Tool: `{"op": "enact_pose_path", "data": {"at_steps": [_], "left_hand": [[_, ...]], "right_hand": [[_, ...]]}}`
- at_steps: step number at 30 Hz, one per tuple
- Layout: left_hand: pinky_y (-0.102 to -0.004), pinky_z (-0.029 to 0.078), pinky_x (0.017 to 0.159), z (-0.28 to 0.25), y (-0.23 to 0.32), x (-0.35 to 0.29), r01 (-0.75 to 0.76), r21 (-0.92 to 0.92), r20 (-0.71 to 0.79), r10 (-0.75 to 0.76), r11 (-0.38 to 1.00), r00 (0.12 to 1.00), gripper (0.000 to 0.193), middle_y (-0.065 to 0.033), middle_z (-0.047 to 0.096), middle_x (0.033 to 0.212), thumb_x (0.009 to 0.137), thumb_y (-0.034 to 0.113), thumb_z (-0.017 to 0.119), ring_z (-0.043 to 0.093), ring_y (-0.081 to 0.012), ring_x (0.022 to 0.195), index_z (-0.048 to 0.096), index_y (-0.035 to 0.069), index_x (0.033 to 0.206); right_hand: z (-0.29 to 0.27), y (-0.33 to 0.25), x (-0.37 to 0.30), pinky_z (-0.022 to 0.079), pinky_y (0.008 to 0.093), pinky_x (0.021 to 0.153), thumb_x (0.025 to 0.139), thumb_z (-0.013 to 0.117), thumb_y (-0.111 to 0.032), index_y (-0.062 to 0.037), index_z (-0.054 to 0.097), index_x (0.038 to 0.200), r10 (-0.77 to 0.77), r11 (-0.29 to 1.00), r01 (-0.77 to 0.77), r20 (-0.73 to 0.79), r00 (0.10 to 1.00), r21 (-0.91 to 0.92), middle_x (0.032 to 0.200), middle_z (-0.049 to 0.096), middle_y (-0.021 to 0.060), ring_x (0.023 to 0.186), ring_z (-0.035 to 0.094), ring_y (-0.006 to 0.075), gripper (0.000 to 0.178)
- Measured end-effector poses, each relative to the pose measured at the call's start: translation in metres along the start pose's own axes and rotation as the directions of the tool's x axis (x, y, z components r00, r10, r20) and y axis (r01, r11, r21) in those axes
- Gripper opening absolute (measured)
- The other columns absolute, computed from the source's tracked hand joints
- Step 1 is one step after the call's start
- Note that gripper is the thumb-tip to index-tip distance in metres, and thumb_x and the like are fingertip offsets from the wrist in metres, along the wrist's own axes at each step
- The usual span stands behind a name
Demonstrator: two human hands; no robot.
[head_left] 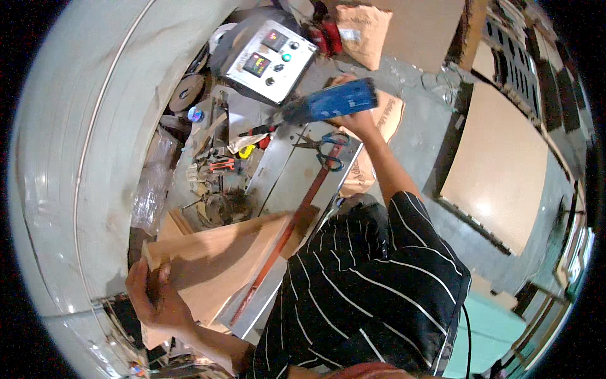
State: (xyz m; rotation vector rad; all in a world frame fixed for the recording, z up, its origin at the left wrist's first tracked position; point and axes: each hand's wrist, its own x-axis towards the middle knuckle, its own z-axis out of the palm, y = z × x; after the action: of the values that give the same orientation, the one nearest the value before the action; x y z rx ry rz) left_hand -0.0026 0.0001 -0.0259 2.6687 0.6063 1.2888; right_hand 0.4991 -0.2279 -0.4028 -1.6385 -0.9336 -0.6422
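My left hand (161, 300) grips the near left corner of a light brown wooden board (221, 259), thumb on top. The board lies slanted across the machine bed's near end. Over the far end of the bed, my right hand (353, 119) is wrapped round a blue bottle-shaped thing (334, 101) with a dark tapering neck. Its narrow tip points left; its exact kind is unclear. Below it rest blue-handled scissors (329, 151), close to the far end of a long red strip (271, 252) that runs along the metal bed (287, 174).
A control box (268, 60) with lit displays stands at the far end. Left of the bed lie a yellow tape measure (247, 151), pliers (221, 165) and other clutter. Brown paper sacks (363, 35) lie beyond and right. A large tan board (499, 167) is at the right.
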Motion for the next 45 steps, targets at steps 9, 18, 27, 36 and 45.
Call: {"op": "enact_pose_path", "data": {"at_steps": [9, 18, 27, 36, 45], "left_hand": [[-0.0474, 0.060, 0.092, 0.001, 0.005, 0.004, -0.069, 0.035, -0.043, 0.070, 0.997, 0.997, 0.036, -0.0150, 0.079, 0.119, 0.087, 0.018, 0.095, 0.075, -0.0367, 0.108, 0.081, 0.008, 0.119], [-0.0463, 0.059, 0.085, -0.008, 0.022, 0.008, -0.192, 0.196, -0.086, 0.212, 0.962, 0.973, 0.031, -0.0059, 0.080, 0.116, 0.088, 0.029, 0.093, 0.076, -0.0344, 0.099, 0.083, 0.016, 0.115], [-0.0439, 0.059, 0.082, 0.003, 0.034, 0.009, -0.175, 0.061, -0.106, 0.181, 0.983, 0.978, 0.030, -0.0058, 0.078, 0.112, 0.088, 0.028, 0.091, 0.075, -0.0310, 0.095, 0.083, 0.015, 0.114], [-0.0444, 0.058, 0.080, -0.014, 0.044, -0.003, -0.143, 0.156, -0.099, 0.160, 0.977, 0.982, 0.028, -0.0039, 0.077, 0.107, 0.084, 0.024, 0.093, 0.075, -0.0302, 0.092, 0.083, 0.015, 0.108], [-0.0402, 0.057, 0.079, -0.023, 0.051, -0.010, -0.120, 0.219, -0.019, 0.127, 0.968, 0.992, 0.035, -0.0033, 0.081, 0.107, 0.073, 0.016, 0.092, 0.076, -0.0261, 0.090, 0.082, 0.016, 0.107]], "right_hand": [[-0.050, -0.052, 0.253, 0.052, 0.0509, 0.113, 0.090, 0.075, -0.001, -0.0064, 0.075, 0.131, 0.034, 0.973, -0.033, 0.001, 0.999, 0.228, 0.130, 0.076, 0.0165, 0.127, 0.069, 0.0355, 0.041], [0.033, -0.378, 0.513, 0.055, 0.0498, 0.103, 0.097, 0.084, -0.024, -0.0018, 0.073, 0.129, -0.440, 0.897, 0.442, 0.053, 0.896, -0.022, 0.121, 0.077, 0.0255, 0.116, 0.072, 0.0466, 0.041], [0.198, -0.481, 0.475, 0.058, 0.0481, 0.095, 0.097, 0.086, -0.023, 0.0032, 0.067, 0.121, -0.444, 0.750, 0.332, 0.064, 0.894, 0.572, 0.108, 0.076, 0.0220, 0.103, 0.073, 0.0375, 0.040], [0.309, -0.369, 0.304, 0.053, 0.0442, 0.109, 0.101, 0.083, -0.025, -0.0038, 0.073, 0.129, -0.234, 0.665, -0.114, 0.351, 0.906, 0.738, 0.124, 0.077, 0.0149, 0.117, 0.070, 0.0283, 0.036], [0.304, -0.195, 0.174, 0.054, 0.0381, 0.103, 0.104, 0.084, -0.031, -0.0059, 0.066, 0.136, -0.062, 0.675, -0.500, 0.717, 0.694, 0.542, 0.120, 0.073, 0.0043, 0.111, 0.066, 0.0172, 0.044]]}}
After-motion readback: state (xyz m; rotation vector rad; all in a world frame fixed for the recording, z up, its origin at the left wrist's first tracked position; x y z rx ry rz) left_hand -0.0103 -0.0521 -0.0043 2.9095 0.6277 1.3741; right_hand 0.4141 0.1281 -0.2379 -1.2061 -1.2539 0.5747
